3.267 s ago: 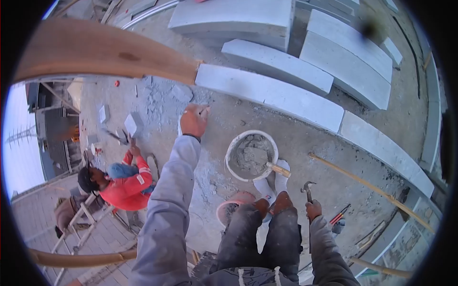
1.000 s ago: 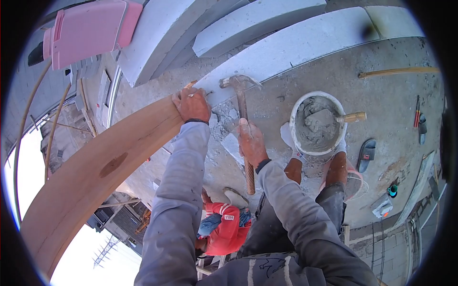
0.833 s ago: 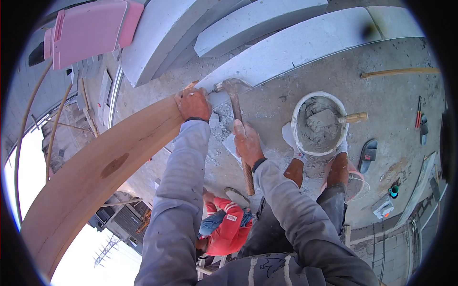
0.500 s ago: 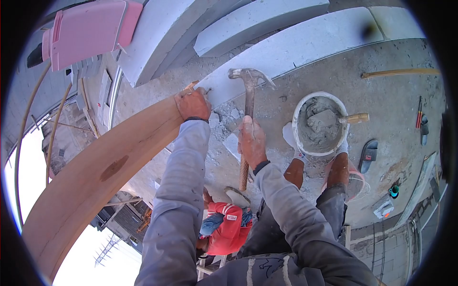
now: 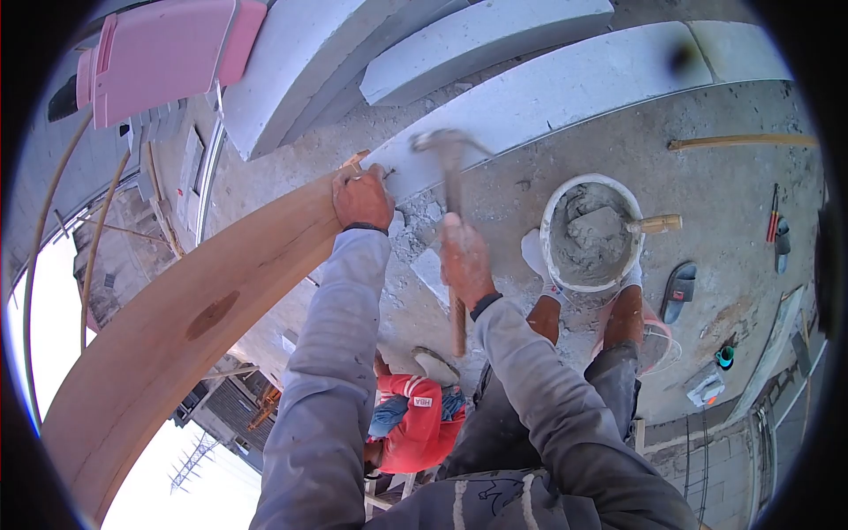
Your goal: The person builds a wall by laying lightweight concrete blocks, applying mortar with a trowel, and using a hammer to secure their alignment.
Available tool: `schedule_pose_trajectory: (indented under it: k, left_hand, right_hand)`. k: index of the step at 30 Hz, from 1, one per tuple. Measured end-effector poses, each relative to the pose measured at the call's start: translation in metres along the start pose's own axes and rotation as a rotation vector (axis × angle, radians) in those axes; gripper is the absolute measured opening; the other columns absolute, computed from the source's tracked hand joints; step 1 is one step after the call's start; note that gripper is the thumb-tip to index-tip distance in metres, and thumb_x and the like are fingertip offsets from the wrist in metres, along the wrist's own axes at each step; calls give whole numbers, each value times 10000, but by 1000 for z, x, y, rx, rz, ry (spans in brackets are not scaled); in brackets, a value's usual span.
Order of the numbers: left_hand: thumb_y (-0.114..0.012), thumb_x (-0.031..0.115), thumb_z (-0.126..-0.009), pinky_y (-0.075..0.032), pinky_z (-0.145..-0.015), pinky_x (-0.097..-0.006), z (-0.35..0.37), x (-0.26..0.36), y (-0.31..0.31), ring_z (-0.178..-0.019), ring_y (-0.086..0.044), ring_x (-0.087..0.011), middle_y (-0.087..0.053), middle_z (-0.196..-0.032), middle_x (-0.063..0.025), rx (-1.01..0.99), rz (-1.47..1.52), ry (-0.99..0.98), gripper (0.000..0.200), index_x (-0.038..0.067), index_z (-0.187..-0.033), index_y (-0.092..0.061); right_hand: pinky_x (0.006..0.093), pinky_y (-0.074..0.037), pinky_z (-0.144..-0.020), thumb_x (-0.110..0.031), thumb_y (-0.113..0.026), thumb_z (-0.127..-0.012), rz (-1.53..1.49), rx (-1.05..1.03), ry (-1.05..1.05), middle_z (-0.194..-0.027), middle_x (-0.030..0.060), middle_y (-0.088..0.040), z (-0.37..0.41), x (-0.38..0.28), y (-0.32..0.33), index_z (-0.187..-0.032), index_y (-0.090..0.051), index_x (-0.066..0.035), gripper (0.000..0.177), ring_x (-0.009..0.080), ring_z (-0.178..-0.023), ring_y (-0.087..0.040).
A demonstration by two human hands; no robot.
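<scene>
So, the hammer (image 5: 454, 190) was near the middle of the frame, up and to the right of the left hand (image 5: 362, 198). Its long handle ran nearly straight up and down, and its blurry head lay across the top. The flat end of the head pointed left, and the claw pointed right. The right hand (image 5: 466, 258) had its fingers shut around the handle, below the head. Left of the head, a small dark thing (image 5: 389, 172), maybe a nail, was just beside the left fingers. It was nearer to the left hand than to the right hand. Those left fingers were bent at the end of the wooden board (image 5: 212, 291), but you could not tell if they pinched anything. The board curved down to the lower left, while the long white block (image 5: 565, 84) stretched away to the upper right, past the hammer head.
</scene>
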State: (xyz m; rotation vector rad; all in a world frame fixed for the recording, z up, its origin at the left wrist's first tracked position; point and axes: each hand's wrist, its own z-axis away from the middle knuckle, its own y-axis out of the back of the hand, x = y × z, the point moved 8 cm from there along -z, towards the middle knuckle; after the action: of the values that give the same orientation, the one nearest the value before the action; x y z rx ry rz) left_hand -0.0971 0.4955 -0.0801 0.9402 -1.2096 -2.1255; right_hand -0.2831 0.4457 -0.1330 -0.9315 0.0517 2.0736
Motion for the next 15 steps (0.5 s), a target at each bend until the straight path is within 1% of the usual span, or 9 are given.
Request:
schedule_pose_trajectory:
  k: [4,7,9,10,11,12,13,14,15]
  left_hand:
    - [-578,145,-744,-392,-943,-353,0,2,-2,-708,-649,-297,-647,-686,-156,12,29,-11,247,156,-982,-644]
    - [-581,137,-734,-381,-972,-350,5,1,-3,-719,-649,-299,-653,-712,-161,39,63,-12,252,152,-978,-642]
    - [-583,135,-730,-379,-980,-349,2,1,3,-728,-649,-300,-656,-728,-163,64,62,-10,247,152,-968,-645]
    - [-599,130,-726,-351,-1009,-347,0,1,2,-810,-650,-265,-666,-830,-146,-38,50,28,304,141,-1027,-640]
    - [-615,126,-722,-323,-1038,-344,0,1,-3,-893,-650,-229,-677,-932,-129,-141,41,67,364,130,-1086,-636]
    - [-615,126,-722,-323,-1038,-344,1,3,-4,-893,-650,-229,-677,-932,-129,-143,46,65,364,130,-1086,-636]
    - [-616,124,-721,-324,-1037,-344,2,2,-5,-893,-649,-232,-677,-924,-129,-143,41,63,351,129,-1071,-639]
    - [-616,123,-720,-325,-1036,-344,1,2,-5,-893,-649,-234,-677,-917,-130,-140,35,59,337,128,-1056,-642]
    - [-616,123,-720,-325,-1036,-344,-3,2,-5,-893,-649,-234,-677,-917,-130,-130,39,64,337,128,-1056,-642]
  right_hand:
    - [249,-336,-333,-444,-409,-949,200,-135,5,-536,-16,-387,4,-5,2,-816,-477,-70,402,91,-363,-379]
    - [277,-351,-336,-418,-408,-954,26,-34,-4,-547,6,-409,17,-18,11,-827,-492,-55,394,113,-354,-388]
    - [296,-349,-339,-397,-403,-960,-311,97,-96,-558,24,-430,23,-24,12,-819,-502,-47,390,126,-356,-402]
    - [296,-349,-339,-397,-403,-960,-311,97,-93,-558,24,-430,17,-9,10,-819,-502,-47,390,126,-356,-402]
    - [367,-396,-486,-407,-423,-946,151,41,296,-619,123,-476,9,-12,4,-825,-521,-33,405,268,-516,-473]
    - [438,-443,-633,-416,-443,-933,619,-19,675,-681,221,-523,17,-19,-13,-831,-541,-19,422,409,-676,-545]
    - [450,-443,-638,-413,-426,-940,419,-50,142,-677,222,-520,13,-22,1,-820,-512,-11,428,421,-684,-541]
    - [450,-443,-638,-413,-426,-940,420,-43,144,-677,222,-520,13,-21,5,-820,-512,-11,428,421,-684,-541]
    - [425,-446,-596,-382,-412,-950,345,-14,94,-627,165,-497,9,-15,14,-828,-519,-22,395,363,-608,-523]
